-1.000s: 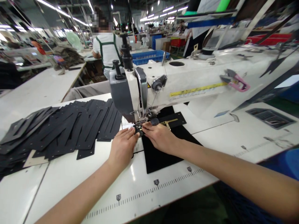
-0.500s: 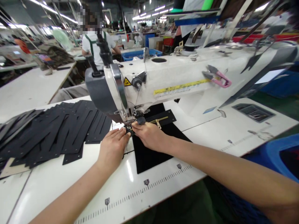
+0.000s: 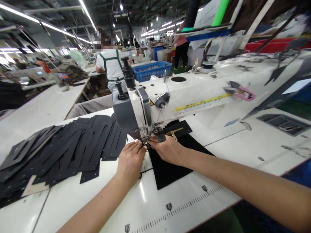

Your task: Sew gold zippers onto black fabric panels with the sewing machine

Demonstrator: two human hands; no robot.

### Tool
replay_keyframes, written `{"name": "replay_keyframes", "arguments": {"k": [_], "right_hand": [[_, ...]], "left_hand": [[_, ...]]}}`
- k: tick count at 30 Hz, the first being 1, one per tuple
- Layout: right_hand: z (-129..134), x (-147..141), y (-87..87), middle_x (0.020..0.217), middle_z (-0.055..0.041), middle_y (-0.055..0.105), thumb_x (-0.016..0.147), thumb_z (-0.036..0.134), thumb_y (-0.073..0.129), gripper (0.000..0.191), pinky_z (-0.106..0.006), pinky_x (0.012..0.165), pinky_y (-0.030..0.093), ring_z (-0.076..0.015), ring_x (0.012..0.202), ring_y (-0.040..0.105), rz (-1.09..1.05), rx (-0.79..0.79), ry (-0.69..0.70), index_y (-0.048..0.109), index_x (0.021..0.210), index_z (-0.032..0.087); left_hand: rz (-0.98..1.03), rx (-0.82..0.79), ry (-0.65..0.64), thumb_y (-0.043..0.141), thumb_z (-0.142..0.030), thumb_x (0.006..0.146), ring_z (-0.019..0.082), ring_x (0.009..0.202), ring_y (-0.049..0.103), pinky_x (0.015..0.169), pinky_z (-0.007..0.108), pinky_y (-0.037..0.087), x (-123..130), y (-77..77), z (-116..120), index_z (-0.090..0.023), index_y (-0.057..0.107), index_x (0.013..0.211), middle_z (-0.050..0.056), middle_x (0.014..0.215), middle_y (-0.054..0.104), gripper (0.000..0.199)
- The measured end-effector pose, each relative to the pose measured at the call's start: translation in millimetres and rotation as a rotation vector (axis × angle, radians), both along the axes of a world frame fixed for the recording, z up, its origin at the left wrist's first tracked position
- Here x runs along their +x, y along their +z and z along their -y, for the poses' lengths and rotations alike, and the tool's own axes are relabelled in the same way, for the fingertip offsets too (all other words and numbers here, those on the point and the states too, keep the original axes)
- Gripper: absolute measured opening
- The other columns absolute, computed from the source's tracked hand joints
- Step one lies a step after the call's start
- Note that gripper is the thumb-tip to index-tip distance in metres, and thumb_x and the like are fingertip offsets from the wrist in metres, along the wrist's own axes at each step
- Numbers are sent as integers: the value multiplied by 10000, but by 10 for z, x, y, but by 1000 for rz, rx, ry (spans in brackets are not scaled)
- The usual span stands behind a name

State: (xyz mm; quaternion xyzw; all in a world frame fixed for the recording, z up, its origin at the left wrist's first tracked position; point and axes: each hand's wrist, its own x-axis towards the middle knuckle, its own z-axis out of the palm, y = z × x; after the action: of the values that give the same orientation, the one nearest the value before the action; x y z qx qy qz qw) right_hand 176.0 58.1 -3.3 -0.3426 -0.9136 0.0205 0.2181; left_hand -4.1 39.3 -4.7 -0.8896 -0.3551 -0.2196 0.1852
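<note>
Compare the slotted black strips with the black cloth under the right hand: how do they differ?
The slotted strips lie overlapping in a spread pile; the black cloth lies flat, partly under the right hand. The strips are narrow with small pale dots; the cloth is broader and looks plain. Both are black.

Two hands [image 3: 149,157] at sewing machine [image 3: 179,94] — black fabric [image 3: 170,168] (gold zipper [image 3: 175,132]), dark pieces [image 3: 92,142] heaped left.

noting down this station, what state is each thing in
sewing machine, running or stopped unclear
left hand, fingers down below machine head
right hand, fingers down below machine head
black cloth, flat, partly under right hand
gold zipper, open or closed unclear
pink-handled snips, against machine, blades apart
black slotted pieces, overlapping, loosely piled
</note>
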Motion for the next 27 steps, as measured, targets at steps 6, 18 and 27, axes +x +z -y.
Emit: {"name": "replay_keyframes", "arguments": {"k": [6, 18, 27], "right_hand": [[-12, 2, -22, 904, -109, 644, 813, 47, 418, 210, -312, 871, 445, -199, 949, 578, -20, -9, -1, 613, 838, 120], [-60, -12, -56, 932, -84, 653, 802, 58, 446, 214, -288, 810, 472, -189, 891, 597, -118, 81, 21, 622, 893, 140], [-66, -29, -113, 916, -81, 646, 814, 83, 455, 198, -319, 858, 434, -186, 893, 575, -117, 105, -37, 617, 902, 155]], "left_hand": [[23, -29, -9, 420, -105, 841, 229, 860, 641, 788, 380, 514, -11, 3, -26, -134, 636, 846, 124, 881, 684, 219], [147, 8, 6, 422, -109, 860, 213, 786, 654, 775, 374, 515, 0, -75, -76, -113, 595, 791, 119, 815, 689, 186], [136, -7, 27, 428, -118, 863, 218, 815, 653, 791, 381, 505, -18, -84, -62, -109, 607, 799, 118, 854, 693, 191]]}}
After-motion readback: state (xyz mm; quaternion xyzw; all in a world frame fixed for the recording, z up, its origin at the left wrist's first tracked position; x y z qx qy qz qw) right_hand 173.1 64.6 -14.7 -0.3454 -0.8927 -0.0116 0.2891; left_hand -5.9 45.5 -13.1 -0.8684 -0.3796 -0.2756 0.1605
